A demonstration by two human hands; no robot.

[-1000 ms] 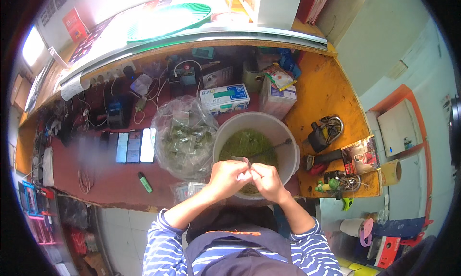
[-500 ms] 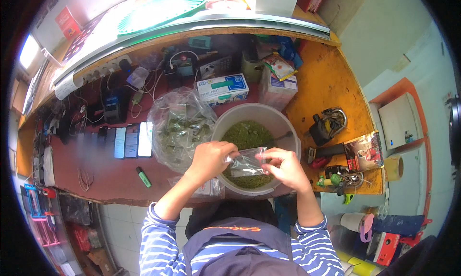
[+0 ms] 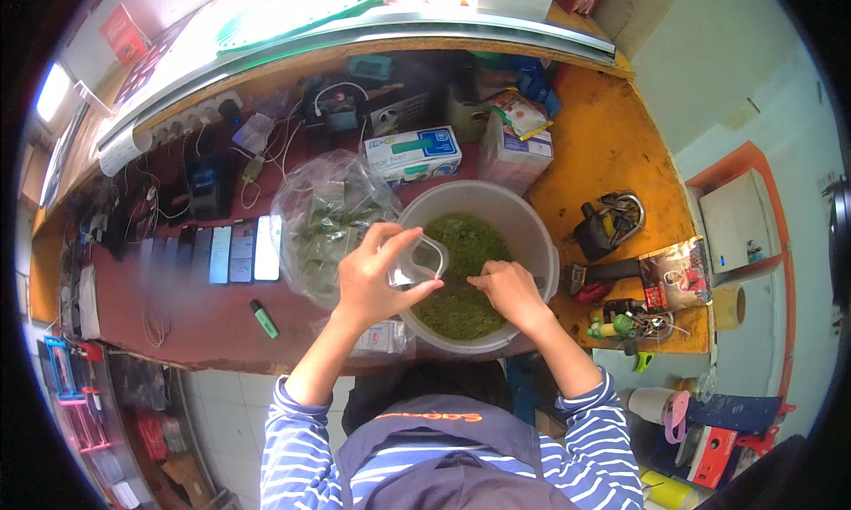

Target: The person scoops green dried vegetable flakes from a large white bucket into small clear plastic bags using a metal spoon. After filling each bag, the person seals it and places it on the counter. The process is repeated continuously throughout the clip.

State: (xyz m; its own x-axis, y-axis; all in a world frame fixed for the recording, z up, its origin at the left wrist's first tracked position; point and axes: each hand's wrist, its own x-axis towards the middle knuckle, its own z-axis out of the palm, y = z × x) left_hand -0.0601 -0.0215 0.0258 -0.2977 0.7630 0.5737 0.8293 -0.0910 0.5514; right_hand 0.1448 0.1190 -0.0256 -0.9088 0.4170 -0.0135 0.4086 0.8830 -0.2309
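Observation:
My left hand [image 3: 363,279] holds a small clear plastic bag [image 3: 409,263] by its rim, thumb and fingers spreading the mouth into a loop. It is over the left side of a whitish plastic tub [image 3: 537,222]. Inside the tub lies a bed of green, finely shredded dry leaf [image 3: 470,235]. My right hand [image 3: 512,290] reaches in over the leaf with fingers pinched together; what they grip is hidden. Left of the tub stands a large clear bag [image 3: 324,213] with small packets of green leaf in it. Flat plastic sleeves [image 3: 383,337] lie below my left wrist.
Several phones [image 3: 241,253] and a green marker [image 3: 264,318] lie on the reddish table at left. Behind the tub are a glove-type carton [image 3: 412,160] and a second box [image 3: 517,160]. A padlock [image 3: 610,229] and a foil pouch [image 3: 675,278] lie on the right-hand wood.
My left hand has turned up and now holds the bag's mouth wide. My right hand has let go of the bag and moved down into the tub. The spoon-like handle at the tub's right no longer shows.

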